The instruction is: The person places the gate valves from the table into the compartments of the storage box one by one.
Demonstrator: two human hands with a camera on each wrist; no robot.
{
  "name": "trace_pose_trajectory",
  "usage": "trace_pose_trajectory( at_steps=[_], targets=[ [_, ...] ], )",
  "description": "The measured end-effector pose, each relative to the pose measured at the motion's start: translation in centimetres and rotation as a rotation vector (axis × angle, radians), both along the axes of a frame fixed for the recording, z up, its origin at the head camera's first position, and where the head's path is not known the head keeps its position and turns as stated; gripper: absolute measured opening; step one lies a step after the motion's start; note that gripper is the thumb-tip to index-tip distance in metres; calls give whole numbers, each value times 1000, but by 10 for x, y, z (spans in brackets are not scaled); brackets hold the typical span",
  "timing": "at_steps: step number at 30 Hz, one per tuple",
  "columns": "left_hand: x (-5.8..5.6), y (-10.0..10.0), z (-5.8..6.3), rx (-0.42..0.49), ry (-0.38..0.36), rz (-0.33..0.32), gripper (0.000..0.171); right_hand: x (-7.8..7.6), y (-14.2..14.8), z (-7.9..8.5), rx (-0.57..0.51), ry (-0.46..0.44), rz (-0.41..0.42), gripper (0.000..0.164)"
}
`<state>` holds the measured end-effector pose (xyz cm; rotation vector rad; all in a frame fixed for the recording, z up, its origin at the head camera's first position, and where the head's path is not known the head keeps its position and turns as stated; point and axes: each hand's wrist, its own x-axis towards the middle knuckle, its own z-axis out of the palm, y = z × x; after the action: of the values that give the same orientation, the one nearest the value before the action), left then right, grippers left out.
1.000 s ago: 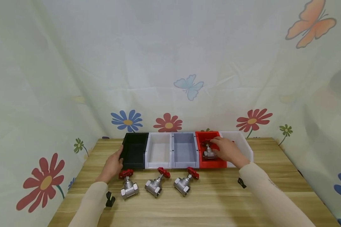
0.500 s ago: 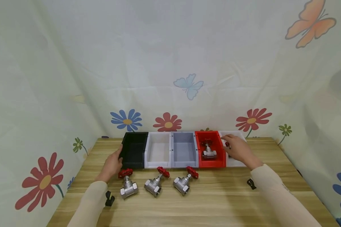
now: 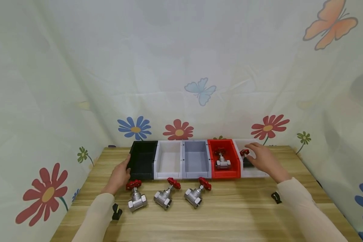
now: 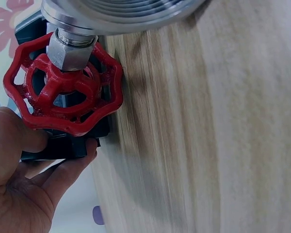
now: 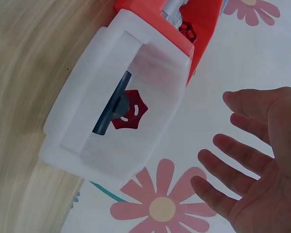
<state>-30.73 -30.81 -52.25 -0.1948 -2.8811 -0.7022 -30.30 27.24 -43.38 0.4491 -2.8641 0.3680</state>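
My left hand (image 3: 119,175) grips the left side of the black bin (image 3: 143,175); in the left wrist view its thumb and fingers pinch the bin's wall. My right hand (image 3: 264,160) hovers over the right-hand white bin (image 5: 155,73), fingers apart and holding nothing. Inside that bin lies a piece with a small red handwheel (image 5: 134,110) and a dark bar-like part (image 5: 111,104). The neighbouring red bin (image 3: 226,175) holds a steel valve (image 3: 223,163) with a red handwheel. Near my left hand stands another steel valve (image 3: 137,200), its red handwheel (image 4: 63,92) close to the left wrist camera.
Between the black and red bins stand another white bin (image 3: 168,175) and a grey bin (image 3: 196,175). Two more valves, a middle one (image 3: 163,199) and a right one (image 3: 194,197), lie before the row on the wooden table (image 3: 224,215). A patterned curtain (image 3: 133,84) hangs behind.
My right hand has moved right from over the red bin, past its valve, to above the right-hand white bin, uncovering the piece there. My left hand stays on the black bin.
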Motion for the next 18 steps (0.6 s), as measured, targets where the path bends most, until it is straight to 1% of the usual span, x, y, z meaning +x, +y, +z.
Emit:
trace_pose_trajectory(
  at_steps=[4,7,13,18],
  targets=[
    [-1,0,-1,0,13,-4,66,7,2,1,4,-6,-9,48],
    [-1,1,0,2,19,-6,66,14,2,5,3,10,-9,49],
    [0,0,1,18,4,5,66,31,-5,16,18,65,5,51],
    [0,1,1,13,1,-3,66,44,-13,20,46,112,39,53]
  ],
)
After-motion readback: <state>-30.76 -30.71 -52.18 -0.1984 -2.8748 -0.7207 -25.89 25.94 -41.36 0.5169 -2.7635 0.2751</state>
